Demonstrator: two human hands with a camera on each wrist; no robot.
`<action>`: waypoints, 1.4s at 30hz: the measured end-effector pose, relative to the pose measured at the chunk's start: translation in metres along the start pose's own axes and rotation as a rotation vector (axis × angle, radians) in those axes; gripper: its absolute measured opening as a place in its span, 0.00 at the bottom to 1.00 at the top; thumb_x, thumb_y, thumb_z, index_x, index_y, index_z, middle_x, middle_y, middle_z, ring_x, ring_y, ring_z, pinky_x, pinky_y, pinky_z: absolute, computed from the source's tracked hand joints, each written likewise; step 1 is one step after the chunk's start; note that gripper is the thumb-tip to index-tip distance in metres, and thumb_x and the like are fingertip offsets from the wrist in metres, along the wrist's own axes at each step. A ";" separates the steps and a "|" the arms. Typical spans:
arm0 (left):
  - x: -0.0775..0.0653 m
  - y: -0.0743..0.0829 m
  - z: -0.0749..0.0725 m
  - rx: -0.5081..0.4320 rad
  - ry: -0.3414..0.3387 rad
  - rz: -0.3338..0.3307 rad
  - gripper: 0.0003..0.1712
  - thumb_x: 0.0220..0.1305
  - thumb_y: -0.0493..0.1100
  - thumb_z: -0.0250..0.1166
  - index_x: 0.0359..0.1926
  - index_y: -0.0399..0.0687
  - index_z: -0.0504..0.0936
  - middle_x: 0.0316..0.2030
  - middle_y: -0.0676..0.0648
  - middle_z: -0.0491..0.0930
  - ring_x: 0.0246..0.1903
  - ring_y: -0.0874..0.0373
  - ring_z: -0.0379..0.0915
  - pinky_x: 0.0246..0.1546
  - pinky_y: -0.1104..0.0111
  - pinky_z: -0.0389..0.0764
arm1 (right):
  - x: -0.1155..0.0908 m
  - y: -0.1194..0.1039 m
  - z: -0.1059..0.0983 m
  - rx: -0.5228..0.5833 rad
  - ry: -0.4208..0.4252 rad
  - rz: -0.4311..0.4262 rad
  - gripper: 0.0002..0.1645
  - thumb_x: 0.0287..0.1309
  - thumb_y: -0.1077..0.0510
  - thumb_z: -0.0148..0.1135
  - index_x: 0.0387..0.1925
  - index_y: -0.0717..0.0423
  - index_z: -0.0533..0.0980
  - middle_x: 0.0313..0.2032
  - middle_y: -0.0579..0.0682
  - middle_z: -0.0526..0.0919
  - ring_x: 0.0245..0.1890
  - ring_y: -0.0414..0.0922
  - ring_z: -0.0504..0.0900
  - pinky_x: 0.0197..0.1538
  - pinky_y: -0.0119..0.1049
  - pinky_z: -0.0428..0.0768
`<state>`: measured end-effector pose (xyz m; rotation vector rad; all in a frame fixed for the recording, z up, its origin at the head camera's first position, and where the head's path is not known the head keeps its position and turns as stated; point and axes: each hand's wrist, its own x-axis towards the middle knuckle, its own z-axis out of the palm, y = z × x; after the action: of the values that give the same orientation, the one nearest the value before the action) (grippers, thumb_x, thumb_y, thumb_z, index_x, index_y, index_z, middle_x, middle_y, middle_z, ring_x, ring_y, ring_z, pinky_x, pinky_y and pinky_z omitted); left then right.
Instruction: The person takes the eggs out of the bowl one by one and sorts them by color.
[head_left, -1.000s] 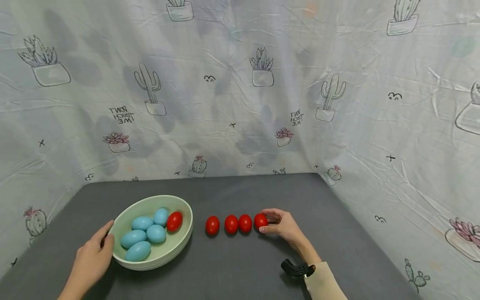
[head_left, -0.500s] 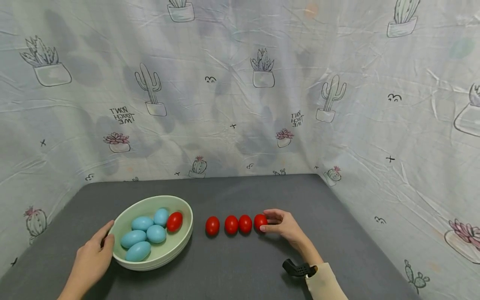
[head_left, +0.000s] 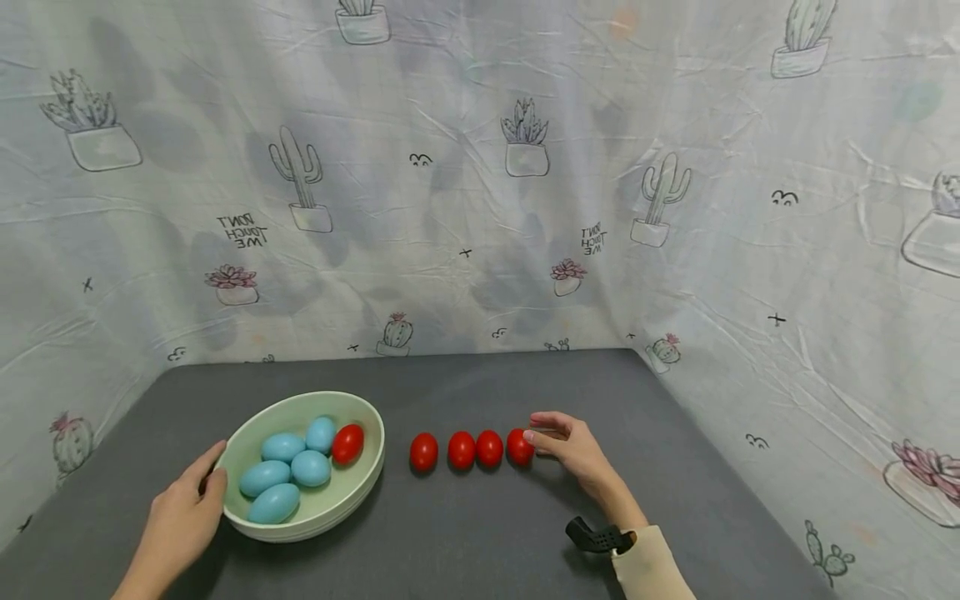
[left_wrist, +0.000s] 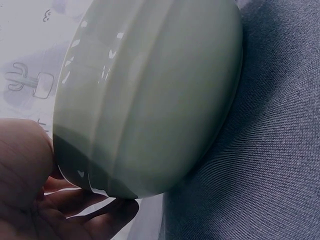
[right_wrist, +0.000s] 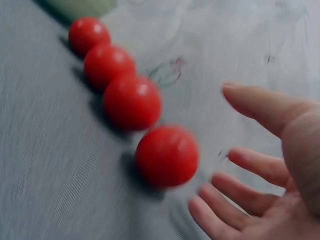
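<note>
On the left, a pale green bowl (head_left: 352, 492) holds several blue eggs (head_left: 266, 477) and one red egg (head_left: 348, 444). My left hand (head_left: 180, 517) grips the bowl's left side, with fingers wrapped under its wall in the left wrist view. To the right of the bowl, several more red eggs (head_left: 461, 450) stand in a row. My right hand (head_left: 581, 454) hovers at the right end of that row, over the rightmost red egg (head_left: 519, 447). In the right wrist view its thumb and fingers are spread, apart from that egg (right_wrist: 167, 156).
Under everything lies a dark grey tabletop (head_left: 465, 542). A pale curtain (head_left: 465, 200) printed with cactus drawings rises behind it and along both sides. A black band (head_left: 596, 536) is on the right wrist, above a cream sleeve (head_left: 652, 567).
My right hand has drawn off the rightmost red egg, its thumb lifting and its fingers opening. The left hand and the bowl stay where they were.
</note>
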<state>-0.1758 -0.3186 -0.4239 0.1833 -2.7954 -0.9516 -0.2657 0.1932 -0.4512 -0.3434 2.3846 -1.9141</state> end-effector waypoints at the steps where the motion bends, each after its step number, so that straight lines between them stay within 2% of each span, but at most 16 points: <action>1: -0.001 0.000 -0.001 0.001 -0.002 -0.002 0.32 0.78 0.47 0.37 0.73 0.31 0.55 0.60 0.22 0.65 0.48 0.32 0.68 0.38 0.45 0.69 | 0.000 -0.005 0.001 -0.008 0.027 -0.011 0.32 0.60 0.53 0.70 0.61 0.64 0.74 0.58 0.61 0.77 0.55 0.50 0.79 0.56 0.48 0.76; 4: -0.002 0.000 -0.002 0.007 -0.005 0.003 0.32 0.78 0.47 0.37 0.73 0.31 0.55 0.55 0.24 0.69 0.42 0.36 0.68 0.34 0.50 0.68 | 0.003 -0.026 0.009 -0.041 0.098 -0.057 0.29 0.60 0.50 0.70 0.59 0.57 0.76 0.57 0.56 0.78 0.57 0.50 0.76 0.59 0.52 0.73; 7: -0.002 0.000 -0.003 0.012 -0.002 0.011 0.32 0.78 0.47 0.37 0.73 0.31 0.56 0.48 0.28 0.73 0.38 0.40 0.68 0.31 0.55 0.66 | 0.013 -0.051 0.025 -0.077 0.064 -0.141 0.26 0.60 0.51 0.69 0.58 0.54 0.77 0.56 0.53 0.78 0.57 0.52 0.76 0.58 0.50 0.74; 9: -0.002 0.001 -0.002 0.013 -0.002 0.012 0.32 0.78 0.47 0.37 0.73 0.31 0.56 0.44 0.32 0.74 0.36 0.42 0.67 0.30 0.56 0.65 | 0.023 -0.067 0.041 -0.104 -0.035 -0.206 0.24 0.62 0.52 0.68 0.58 0.53 0.77 0.56 0.51 0.78 0.56 0.52 0.76 0.55 0.47 0.77; 12: -0.003 0.002 -0.002 0.012 -0.009 0.004 0.32 0.78 0.47 0.37 0.73 0.31 0.55 0.40 0.35 0.75 0.35 0.44 0.67 0.30 0.57 0.65 | 0.039 -0.091 0.071 -0.124 -0.246 -0.294 0.23 0.64 0.52 0.66 0.58 0.51 0.77 0.55 0.48 0.79 0.55 0.50 0.78 0.54 0.41 0.78; 16: -0.002 0.002 -0.003 0.008 -0.004 0.010 0.32 0.78 0.47 0.37 0.73 0.30 0.56 0.39 0.36 0.75 0.35 0.44 0.67 0.30 0.56 0.65 | 0.065 -0.111 0.117 -0.019 -0.524 -0.336 0.20 0.66 0.53 0.63 0.58 0.51 0.78 0.55 0.46 0.80 0.56 0.47 0.78 0.55 0.40 0.78; 20: -0.003 0.001 -0.005 0.013 0.009 0.022 0.32 0.78 0.47 0.37 0.73 0.30 0.56 0.34 0.39 0.74 0.32 0.46 0.67 0.29 0.58 0.65 | 0.092 -0.116 0.162 0.164 -0.738 -0.286 0.19 0.71 0.58 0.56 0.59 0.61 0.76 0.56 0.50 0.80 0.58 0.51 0.77 0.59 0.48 0.74; 22: -0.004 0.000 -0.005 0.005 0.001 0.022 0.32 0.78 0.48 0.36 0.73 0.30 0.55 0.33 0.38 0.74 0.29 0.47 0.67 0.27 0.59 0.65 | 0.103 -0.115 0.179 0.195 -0.798 -0.231 0.19 0.72 0.60 0.55 0.59 0.64 0.75 0.56 0.52 0.80 0.59 0.53 0.76 0.60 0.51 0.72; 24: -0.005 0.001 -0.004 -0.003 -0.012 0.018 0.32 0.78 0.48 0.35 0.73 0.30 0.55 0.38 0.33 0.75 0.27 0.48 0.67 0.26 0.61 0.65 | 0.110 -0.113 0.192 0.169 -0.826 -0.187 0.19 0.72 0.60 0.54 0.60 0.64 0.74 0.56 0.53 0.80 0.59 0.54 0.76 0.61 0.51 0.72; 26: -0.004 0.001 -0.003 -0.011 -0.025 0.016 0.33 0.78 0.48 0.35 0.74 0.30 0.54 0.46 0.27 0.75 0.28 0.47 0.68 0.26 0.60 0.66 | 0.116 -0.109 0.201 0.112 -0.826 -0.156 0.19 0.72 0.58 0.55 0.59 0.62 0.75 0.57 0.52 0.80 0.59 0.53 0.75 0.61 0.47 0.73; 28: -0.002 0.003 -0.002 -0.014 -0.035 0.009 0.33 0.78 0.48 0.34 0.74 0.30 0.53 0.52 0.23 0.72 0.32 0.41 0.71 0.27 0.58 0.70 | 0.120 -0.106 0.206 0.064 -0.826 -0.142 0.19 0.71 0.57 0.55 0.59 0.59 0.76 0.57 0.49 0.80 0.60 0.52 0.75 0.60 0.44 0.74; 29: -0.001 0.004 -0.001 -0.008 -0.032 0.012 0.33 0.78 0.48 0.35 0.74 0.30 0.53 0.57 0.22 0.69 0.37 0.38 0.73 0.30 0.56 0.71 | 0.122 -0.105 0.207 0.043 -0.827 -0.141 0.20 0.71 0.56 0.56 0.59 0.58 0.76 0.56 0.47 0.80 0.59 0.50 0.75 0.59 0.42 0.74; 31: 0.000 0.005 -0.001 -0.005 -0.037 0.009 0.33 0.79 0.48 0.35 0.73 0.29 0.53 0.60 0.20 0.66 0.47 0.30 0.71 0.35 0.51 0.73 | 0.124 -0.104 0.210 0.005 -0.840 -0.141 0.20 0.71 0.55 0.56 0.59 0.56 0.77 0.54 0.43 0.80 0.58 0.45 0.76 0.59 0.39 0.74; 34: 0.001 0.006 -0.001 -0.013 -0.044 -0.001 0.33 0.79 0.48 0.35 0.74 0.30 0.53 0.61 0.20 0.64 0.56 0.25 0.65 0.39 0.46 0.74 | 0.126 -0.104 0.213 -0.051 -0.886 -0.161 0.20 0.69 0.56 0.58 0.59 0.56 0.77 0.53 0.38 0.81 0.56 0.38 0.76 0.59 0.34 0.73; 38: 0.000 0.006 -0.001 -0.021 -0.038 -0.008 0.33 0.79 0.49 0.36 0.74 0.31 0.53 0.61 0.21 0.64 0.55 0.26 0.66 0.40 0.44 0.73 | 0.125 -0.106 0.219 -0.103 -0.981 -0.191 0.22 0.64 0.62 0.63 0.59 0.58 0.77 0.54 0.41 0.81 0.56 0.36 0.76 0.58 0.30 0.73; 42: -0.001 0.005 -0.002 -0.017 -0.033 -0.015 0.33 0.79 0.49 0.36 0.74 0.31 0.54 0.61 0.22 0.65 0.56 0.26 0.65 0.42 0.41 0.72 | 0.124 -0.108 0.225 -0.096 -1.092 -0.208 0.27 0.58 0.70 0.67 0.60 0.63 0.75 0.55 0.45 0.80 0.58 0.37 0.75 0.60 0.34 0.72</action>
<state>-0.1746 -0.3159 -0.4195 0.1878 -2.8186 -0.9902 -0.3294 -0.0701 -0.3856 -1.2742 1.6933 -1.1271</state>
